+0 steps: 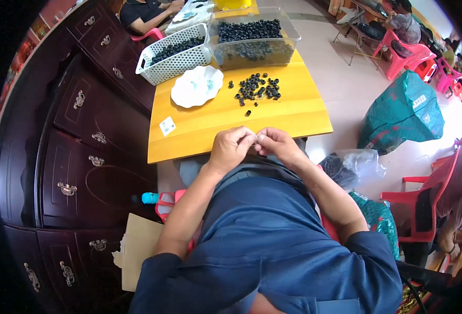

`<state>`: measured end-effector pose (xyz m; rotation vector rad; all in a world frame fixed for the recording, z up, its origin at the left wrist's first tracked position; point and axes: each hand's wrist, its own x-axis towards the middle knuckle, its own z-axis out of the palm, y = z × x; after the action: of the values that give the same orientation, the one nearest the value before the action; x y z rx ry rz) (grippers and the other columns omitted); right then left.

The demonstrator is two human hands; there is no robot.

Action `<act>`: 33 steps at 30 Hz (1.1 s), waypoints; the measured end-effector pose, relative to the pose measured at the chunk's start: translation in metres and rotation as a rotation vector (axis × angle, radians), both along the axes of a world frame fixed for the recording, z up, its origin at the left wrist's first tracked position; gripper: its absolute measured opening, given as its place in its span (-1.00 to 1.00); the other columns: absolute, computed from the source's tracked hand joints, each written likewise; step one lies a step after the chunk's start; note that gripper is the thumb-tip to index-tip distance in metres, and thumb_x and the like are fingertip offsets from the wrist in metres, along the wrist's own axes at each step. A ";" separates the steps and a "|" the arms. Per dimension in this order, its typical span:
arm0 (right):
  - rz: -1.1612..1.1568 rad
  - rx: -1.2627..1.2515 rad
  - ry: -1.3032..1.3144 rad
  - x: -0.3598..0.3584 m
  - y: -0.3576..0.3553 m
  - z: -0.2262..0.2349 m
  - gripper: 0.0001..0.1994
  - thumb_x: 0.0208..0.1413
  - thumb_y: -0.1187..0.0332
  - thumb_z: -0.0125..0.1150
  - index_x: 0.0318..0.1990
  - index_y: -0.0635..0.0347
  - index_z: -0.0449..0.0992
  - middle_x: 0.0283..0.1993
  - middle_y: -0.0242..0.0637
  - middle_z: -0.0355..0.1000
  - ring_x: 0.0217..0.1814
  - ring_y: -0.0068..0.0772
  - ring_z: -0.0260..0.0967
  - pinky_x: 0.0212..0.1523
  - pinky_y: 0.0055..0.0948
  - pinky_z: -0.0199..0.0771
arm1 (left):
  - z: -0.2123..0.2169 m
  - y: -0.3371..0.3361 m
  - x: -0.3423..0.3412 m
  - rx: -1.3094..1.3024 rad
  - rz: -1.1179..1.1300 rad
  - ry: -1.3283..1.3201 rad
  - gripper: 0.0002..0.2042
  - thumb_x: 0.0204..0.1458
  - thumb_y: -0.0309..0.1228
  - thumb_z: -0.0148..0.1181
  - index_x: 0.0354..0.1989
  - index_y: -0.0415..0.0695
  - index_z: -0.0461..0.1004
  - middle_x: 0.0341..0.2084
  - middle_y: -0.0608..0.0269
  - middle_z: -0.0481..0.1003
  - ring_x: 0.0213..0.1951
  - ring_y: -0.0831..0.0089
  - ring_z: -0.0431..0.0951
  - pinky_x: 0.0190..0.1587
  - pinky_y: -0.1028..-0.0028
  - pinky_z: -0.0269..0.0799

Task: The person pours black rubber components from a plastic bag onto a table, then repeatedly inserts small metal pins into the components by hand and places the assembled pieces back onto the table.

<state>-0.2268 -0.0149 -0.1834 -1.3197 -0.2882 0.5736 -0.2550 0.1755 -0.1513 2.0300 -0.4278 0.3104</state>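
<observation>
My left hand [233,148] and my right hand [279,144] meet just past the near edge of the yellow wooden table [210,138]. Both are closed, with thumbs and fingertips pinched together at one spot. Whatever lies between them is too small and covered to make out. Beyond my hands a loose pile of small black ring-like parts [257,88] is spread on the tabletop, and a single black part [248,113] lies nearer to me. A white scalloped plate [186,90] with small pale blue bits on it stands left of the pile.
A clear plastic bin [254,56] and a white perforated basket [176,64], both holding black parts, stand at the far side. A white card [167,126] lies left. Dark cabinets [84,152] line the left; a green sack [401,112] and red chair [430,199] are right. Other people sit beyond.
</observation>
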 end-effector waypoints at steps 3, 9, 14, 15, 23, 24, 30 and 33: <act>-0.012 -0.126 -0.171 -0.001 0.004 0.004 -0.83 0.36 0.30 0.05 -0.16 0.20 0.48 -0.31 -0.49 0.48 -0.31 -0.69 0.39 -0.21 -0.66 0.44 | -0.009 0.003 0.003 -0.099 0.035 0.121 -0.87 0.19 -0.47 0.14 -0.38 -0.22 0.56 -0.59 0.37 0.54 -0.55 0.65 0.47 -0.45 0.58 0.39; -0.182 -0.535 -0.653 0.017 -0.003 0.024 -0.85 0.23 0.36 0.16 -0.27 0.27 0.50 -0.42 -0.28 0.51 -0.36 -0.46 0.48 -0.30 -0.41 0.48 | -0.021 0.012 0.009 -0.232 0.037 0.224 -0.90 0.14 -0.48 0.18 -0.37 -0.25 0.51 -0.64 0.35 0.50 -0.57 0.68 0.44 -0.48 0.58 0.37; -0.330 -0.820 -1.072 0.066 -0.003 0.023 -0.89 0.07 0.36 0.22 -0.35 0.20 0.53 -0.32 -0.12 0.53 -0.27 -0.01 0.51 -0.24 -0.15 0.49 | -0.030 0.016 0.014 -0.221 0.060 0.244 -0.93 0.09 -0.51 0.22 -0.35 -0.26 0.52 -0.56 0.39 0.51 -0.54 0.72 0.43 -0.46 0.62 0.39; -0.353 -0.872 -1.059 0.073 -0.001 0.022 -0.89 0.08 0.35 0.22 -0.35 0.19 0.54 -0.32 -0.12 0.53 -0.26 -0.03 0.51 -0.24 -0.15 0.50 | -0.031 0.017 0.015 -0.221 0.050 0.252 -0.93 0.11 -0.50 0.20 -0.32 -0.25 0.51 -0.55 0.41 0.50 -0.55 0.72 0.42 -0.48 0.64 0.38; -0.463 -0.891 -1.079 0.098 0.009 0.010 -0.86 0.10 0.31 0.19 -0.27 0.15 0.57 -0.27 -0.11 0.54 -0.22 0.00 0.52 -0.19 -0.14 0.50 | -0.040 0.024 0.018 -0.263 0.013 0.257 -0.95 0.11 -0.52 0.20 -0.33 -0.24 0.50 -0.55 0.42 0.50 -0.54 0.72 0.42 -0.47 0.64 0.39; -0.492 -0.877 -1.061 0.099 0.007 0.010 -0.86 0.10 0.33 0.19 -0.25 0.15 0.57 -0.25 -0.11 0.55 -0.20 -0.02 0.52 -0.18 -0.16 0.50 | -0.041 0.024 0.018 -0.245 0.015 0.240 -0.95 0.11 -0.52 0.20 -0.34 -0.24 0.50 -0.55 0.42 0.49 -0.54 0.72 0.42 -0.47 0.64 0.38; -0.583 -0.819 -1.052 0.115 -0.025 0.010 -0.87 0.09 0.41 0.20 -0.22 0.20 0.57 -0.23 -0.10 0.56 -0.20 -0.04 0.54 -0.18 -0.21 0.52 | -0.040 0.023 0.019 -0.228 0.035 0.238 -0.95 0.11 -0.52 0.20 -0.35 -0.24 0.50 -0.55 0.42 0.49 -0.54 0.72 0.42 -0.47 0.65 0.38; -0.590 -0.851 -1.009 0.121 -0.035 0.009 -0.88 0.07 0.43 0.21 -0.23 0.21 0.57 -0.26 -0.10 0.57 -0.20 -0.07 0.54 -0.15 -0.25 0.52 | -0.041 0.022 0.019 -0.220 0.038 0.236 -0.95 0.11 -0.52 0.20 -0.34 -0.24 0.50 -0.55 0.42 0.49 -0.54 0.73 0.41 -0.47 0.65 0.37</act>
<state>-0.1062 -0.0497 -0.1740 -2.3433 -0.4632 -0.6037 -0.2355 0.1975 -0.1918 1.8336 -0.1993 0.1308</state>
